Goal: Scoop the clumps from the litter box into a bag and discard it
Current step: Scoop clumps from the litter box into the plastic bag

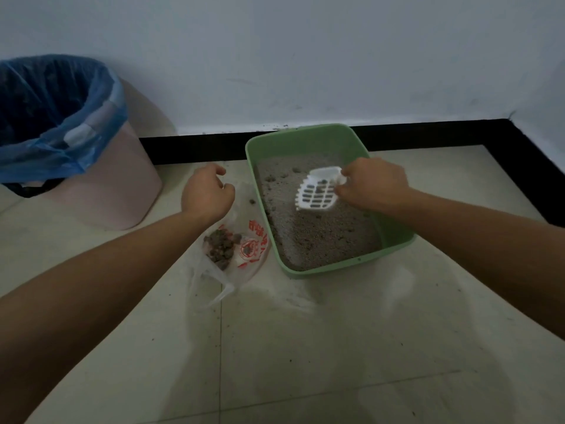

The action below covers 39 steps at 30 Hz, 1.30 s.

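A green litter box [394, 237] with grey litter stands on the floor by the wall. My right hand [371, 183] grips the handle of a white slotted scoop [318, 191], held over the litter with a few small clumps on it. To the left of the box lies a clear plastic bag [244, 255] with red print, with a pile of dark clumps [220, 246] inside. My left hand [208, 191] hovers over the bag's far end with curled fingers; whether it pinches the bag's edge is unclear.
A pink bin [113, 185] lined with a blue bag [46, 117] stands at the left against the wall. A black baseboard [195, 146] runs along the wall and down the right side. Pale floor tiles [305, 347] spread in front, with scattered litter grains.
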{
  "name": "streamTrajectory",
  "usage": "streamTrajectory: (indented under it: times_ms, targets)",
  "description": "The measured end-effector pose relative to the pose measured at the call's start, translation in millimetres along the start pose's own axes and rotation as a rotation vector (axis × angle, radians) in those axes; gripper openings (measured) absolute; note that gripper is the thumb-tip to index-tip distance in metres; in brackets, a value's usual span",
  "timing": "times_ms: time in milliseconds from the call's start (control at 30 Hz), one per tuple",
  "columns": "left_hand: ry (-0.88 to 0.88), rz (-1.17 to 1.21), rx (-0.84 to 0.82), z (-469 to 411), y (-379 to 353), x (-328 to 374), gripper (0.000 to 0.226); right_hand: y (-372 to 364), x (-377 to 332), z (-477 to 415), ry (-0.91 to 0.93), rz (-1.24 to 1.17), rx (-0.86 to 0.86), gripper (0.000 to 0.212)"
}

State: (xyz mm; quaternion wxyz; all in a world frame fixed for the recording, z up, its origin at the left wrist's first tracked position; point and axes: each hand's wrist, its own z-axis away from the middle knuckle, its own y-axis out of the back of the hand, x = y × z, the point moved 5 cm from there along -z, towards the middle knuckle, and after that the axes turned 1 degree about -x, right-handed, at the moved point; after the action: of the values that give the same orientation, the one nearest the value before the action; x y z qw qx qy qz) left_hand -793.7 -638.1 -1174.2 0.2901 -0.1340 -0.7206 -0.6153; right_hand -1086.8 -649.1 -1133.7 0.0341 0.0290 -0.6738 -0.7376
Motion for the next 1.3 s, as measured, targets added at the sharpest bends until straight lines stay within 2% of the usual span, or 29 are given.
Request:
streamTrajectory:
  times_ms: [67,167,267,367,467,633,733,800,1000,1167,1300]
  targets:
    - [-0.007,0.03,-0.055,2.7,-14.5,9.3,0.04,-13.6,9.6,6.5,0.009,-0.044,-0.136,0.03]
    - [0.029,0.013,-0.189,6.9,-41.0,15.8,0.043,-24.5,1.7,21.5,0.148,-0.041,-0.306,0.03]
    - [0.062,-0.002,-0.287,10.9,-61.9,17.9,0.041,-29.3,-10.8,32.9,0.196,0.15,-0.294,0.033]
    - [0.046,0.019,-0.293,13.3,-73.4,21.9,0.032,-38.2,-22.6,37.4,0.153,0.171,-0.255,0.033]
    - [0.057,0.061,-0.25,12.3,-76.1,19.1,0.029,-50.2,-34.9,42.3,0.163,0.111,-0.296,0.028]
    - [0.18,0.288,-0.276,4.0,-85.5,0.1,0.027,-72.9,-54.0,58.1,0.313,0.054,-0.534,0.033]
    - [0.198,0.352,-0.273,2.2,-88.3,-3.0,0.023,-62.6,-52.0,55.9,0.35,0.07,-0.618,0.037]
    - [0.207,0.39,-0.266,1.9,-90.3,-4.9,0.021,-53.5,-50.3,50.6,0.39,0.138,-0.6,0.033]
    - [0.245,0.466,-0.268,0.0,-94.0,-8.5,0.016,-15.4,-59.7,37.4,0.389,0.251,-0.329,0.019]
    - [0.279,0.538,-0.307,-1.2,-93.9,-7.6,0.019,-2.7,-58.7,16.7,0.355,0.423,-0.105,0.037]
    - [0.287,0.61,-0.323,-1.8,-95.0,-4.7,0.026,1.1,-55.6,-23.9,0.277,0.381,-0.025,0.035]
